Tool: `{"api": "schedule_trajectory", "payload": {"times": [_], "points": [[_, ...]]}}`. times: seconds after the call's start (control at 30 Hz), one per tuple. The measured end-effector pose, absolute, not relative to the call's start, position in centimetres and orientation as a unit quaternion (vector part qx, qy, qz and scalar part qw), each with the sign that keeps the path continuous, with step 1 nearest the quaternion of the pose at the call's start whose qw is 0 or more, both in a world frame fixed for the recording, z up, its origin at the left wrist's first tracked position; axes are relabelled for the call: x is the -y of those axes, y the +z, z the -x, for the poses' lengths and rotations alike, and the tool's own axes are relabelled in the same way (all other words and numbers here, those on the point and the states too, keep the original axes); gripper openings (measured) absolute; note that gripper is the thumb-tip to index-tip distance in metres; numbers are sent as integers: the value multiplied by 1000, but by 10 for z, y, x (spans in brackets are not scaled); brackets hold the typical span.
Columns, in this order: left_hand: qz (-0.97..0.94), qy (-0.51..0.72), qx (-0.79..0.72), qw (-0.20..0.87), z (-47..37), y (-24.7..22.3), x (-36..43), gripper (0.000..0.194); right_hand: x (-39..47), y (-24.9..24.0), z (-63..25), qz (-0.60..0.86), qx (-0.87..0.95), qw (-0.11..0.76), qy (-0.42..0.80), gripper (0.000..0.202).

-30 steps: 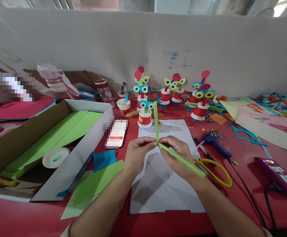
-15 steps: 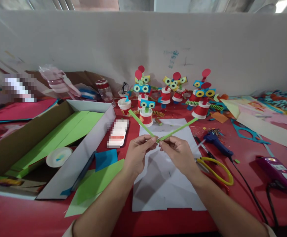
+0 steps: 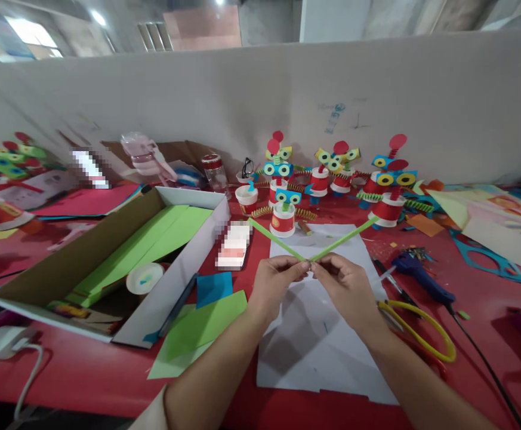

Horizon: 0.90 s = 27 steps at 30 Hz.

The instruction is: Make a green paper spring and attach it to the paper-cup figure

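"Head view: our left hand (image 3: 271,286) and right hand (image 3: 347,286) are near each other, thumbs and forefingers pinched narrow on the green strips (image 3: 276,240). Where are they exactly?"

"Their meeting ends lie between our fingertips, above the white sheet (image 3: 305,364). The long parts run forward and outward in a V, one beyond each hand. Two pieces or one folded, we cannot tell; our fingers cover the join."

"Looks?"

"Bright green, narrow, flat, straight-edged; probably paper. Both lengths look fairly straight, with no tear that we can see."

"Handling?"

"Very light, we judge, and springy along the length, but easily creased. Slipping seems a small risk; skewing at the join, a larger one. Best hold is right at the join, flat between thumb and forefinger, with a light pinch. Gripping far out along the lengths would let the middle swing or kink."

"Surroundings?"

"Beyond the hands, a cup figure (image 3: 282,222) with big paper eyes. Left of the left hand, a blue square (image 3: 214,288) and the box (image 3: 179,286); forward of that hand, a phone (image 3: 234,246). Right of the right hand, the glue gun (image 3: 424,280) and yellow-handled scissors (image 3: 449,347)."
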<state>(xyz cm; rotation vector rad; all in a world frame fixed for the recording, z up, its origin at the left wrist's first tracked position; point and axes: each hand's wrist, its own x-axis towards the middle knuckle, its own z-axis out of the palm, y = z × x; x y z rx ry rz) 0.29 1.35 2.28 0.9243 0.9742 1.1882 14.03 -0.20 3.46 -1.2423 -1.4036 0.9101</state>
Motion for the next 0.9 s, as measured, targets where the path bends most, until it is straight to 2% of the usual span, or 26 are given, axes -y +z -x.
{"api": "schedule_trajectory", "payload": {"times": [0.17,0.43,0.63,0.73,0.9], "points": [[-421,520,-425,609,-2,21,-16,17,4,40,-139,526,605,501,325,11],[-409,537,-382,631,-3,24,-15,13,0,34,-138,538,564,495,385,14],[-382,523,-420,636,-3,24,-17,19,0,32,-141,524,586,492,375,14],[-385,519,-435,627,-4,23,-18,17,0,33,-143,526,604,474,366,18],[-392,516,-432,627,-8,24,-16,11,2,35,-143,566,576,492,324,21]]}}
